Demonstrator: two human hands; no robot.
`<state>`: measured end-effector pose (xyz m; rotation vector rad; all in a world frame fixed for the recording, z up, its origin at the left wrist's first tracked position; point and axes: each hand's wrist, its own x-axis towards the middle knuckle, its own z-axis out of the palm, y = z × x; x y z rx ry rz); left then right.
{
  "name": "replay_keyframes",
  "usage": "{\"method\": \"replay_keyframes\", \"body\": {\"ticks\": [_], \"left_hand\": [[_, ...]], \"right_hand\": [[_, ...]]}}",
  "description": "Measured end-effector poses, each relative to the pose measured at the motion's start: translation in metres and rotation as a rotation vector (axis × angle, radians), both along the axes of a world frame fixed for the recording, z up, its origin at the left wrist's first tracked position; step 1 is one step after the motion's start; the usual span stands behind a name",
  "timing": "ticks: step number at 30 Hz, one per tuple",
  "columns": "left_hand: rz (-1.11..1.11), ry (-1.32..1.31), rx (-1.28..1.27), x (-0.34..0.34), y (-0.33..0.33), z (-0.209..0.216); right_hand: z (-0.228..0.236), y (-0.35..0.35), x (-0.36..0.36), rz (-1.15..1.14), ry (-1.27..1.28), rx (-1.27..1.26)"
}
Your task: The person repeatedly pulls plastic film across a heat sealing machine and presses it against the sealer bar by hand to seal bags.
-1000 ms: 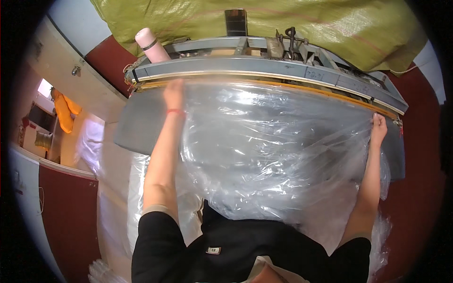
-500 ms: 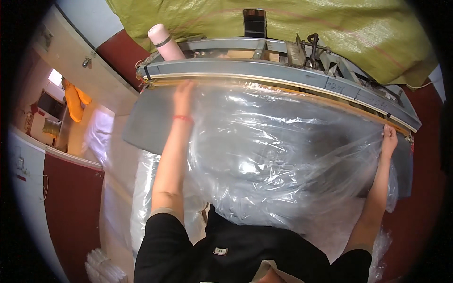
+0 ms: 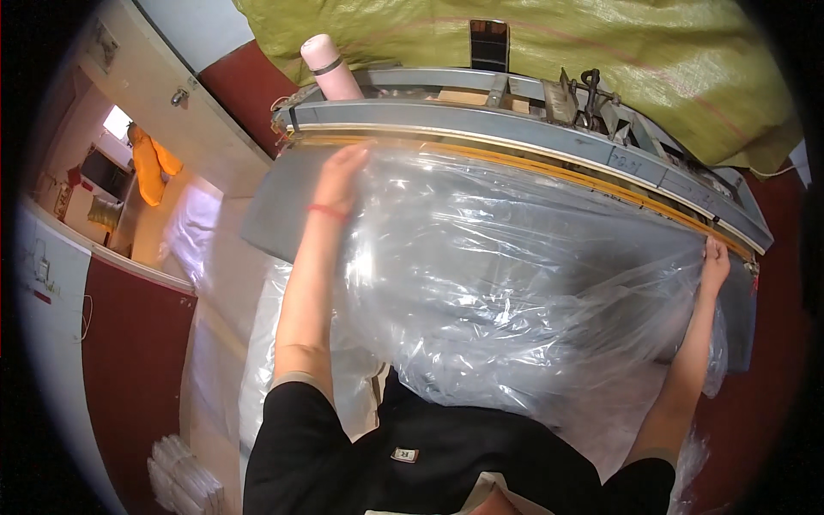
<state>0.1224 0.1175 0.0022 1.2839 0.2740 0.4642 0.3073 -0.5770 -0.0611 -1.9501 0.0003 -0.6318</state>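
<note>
A large clear plastic sheet [image 3: 481, 283], wrinkled and shiny, is stretched between my two hands over a dark grey padded-looking surface. My left hand [image 3: 341, 178], with a red band at the wrist, has its fingers closed on the sheet's far left corner, a little blurred. At the far right corner, my right hand [image 3: 715, 264] pinches the sheet between thumb and fingers. The sheet's far edge runs along an orange strip [image 3: 549, 166] at the front of a long grey metal frame [image 3: 481, 119]. Whether the edge lies on or under the strip is unclear.
A pink bottle [image 3: 335, 73] stands on the frame's left end. A metal clamp [image 3: 590, 99] sits on its right part. Behind hangs a yellow-green tarp [image 3: 618, 60]. An open door [image 3: 184, 107] is at left, bundled plastic [image 3: 182, 481] at lower left.
The whole view has shifted slightly, with the frame now farther right. More of the orange strip shows beyond the sheet's edge. Both hands still hold the corners.
</note>
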Motion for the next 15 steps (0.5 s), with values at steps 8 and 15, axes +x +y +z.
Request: {"method": "replay_keyframes", "body": {"ticks": [8, 15], "left_hand": [[0.166, -0.008, 0.001, 0.032, 0.003, -0.029], [0.543, 0.035, 0.409, 0.069, -0.007, -0.046]], "right_hand": [[-0.001, -0.004, 0.002, -0.003, 0.003, -0.007], [0.004, 0.005, -0.004, -0.005, -0.004, -0.026]]}}
